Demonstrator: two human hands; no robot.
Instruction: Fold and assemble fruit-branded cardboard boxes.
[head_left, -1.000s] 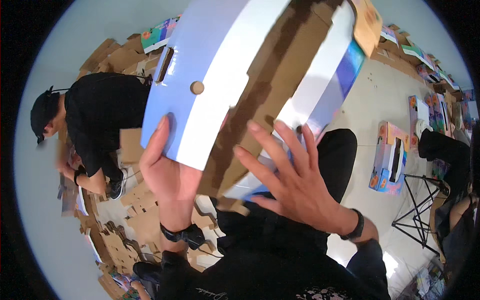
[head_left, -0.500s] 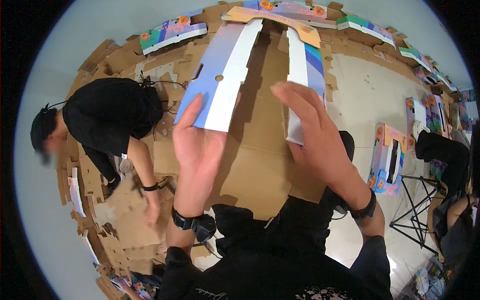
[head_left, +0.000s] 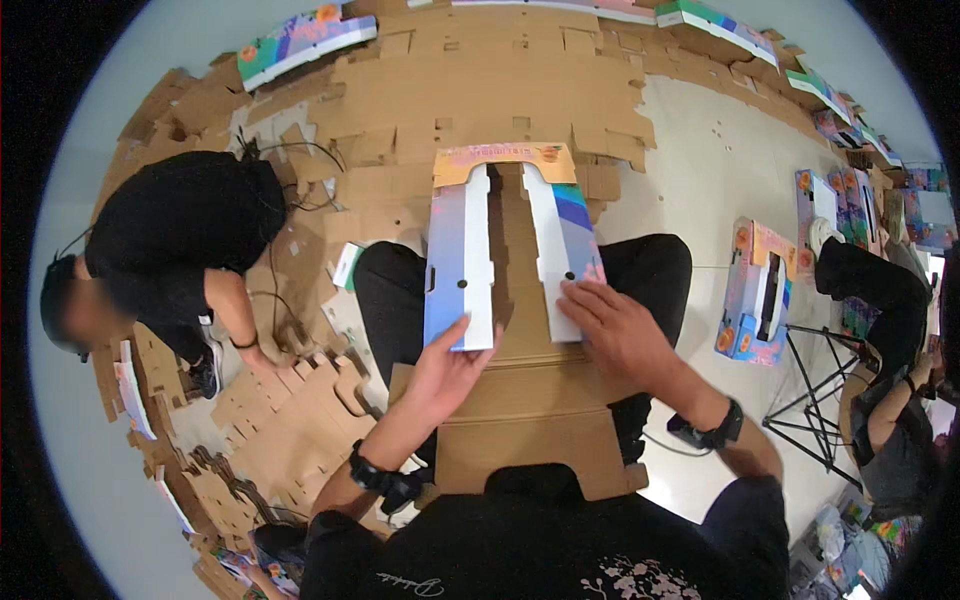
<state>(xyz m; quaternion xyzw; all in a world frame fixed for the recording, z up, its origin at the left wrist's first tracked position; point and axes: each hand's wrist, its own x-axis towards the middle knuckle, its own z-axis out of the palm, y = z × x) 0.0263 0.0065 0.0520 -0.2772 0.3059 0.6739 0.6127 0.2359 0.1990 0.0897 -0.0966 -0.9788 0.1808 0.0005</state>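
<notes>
A partly folded cardboard box (head_left: 460, 240) rests on my lap, printed blue, purple and orange, with white inner flaps along both long sides and an orange end at the far side. Its brown floor shows through the gap between the flaps, and a brown end panel (head_left: 525, 440) lies folded out toward me. My left hand (head_left: 445, 375) grips the near left corner, thumb on top of the side panel. On the right side, my right hand (head_left: 620, 335) has its fingers bent over the near end of the white flap; its thumb is hidden.
Flattened brown cardboard (head_left: 480, 70) covers much of the floor ahead. At left a person (head_left: 190, 220) in black bends over cardboard pieces. A finished-looking printed box (head_left: 745, 310) stands at right, near a black folding stool frame (head_left: 815, 400) and another seated person. More printed boxes line the wall.
The box has come down from a raised, tilted position onto my lap, and the brown end panel now shows toward me. My right hand has closed in on the right flap.
</notes>
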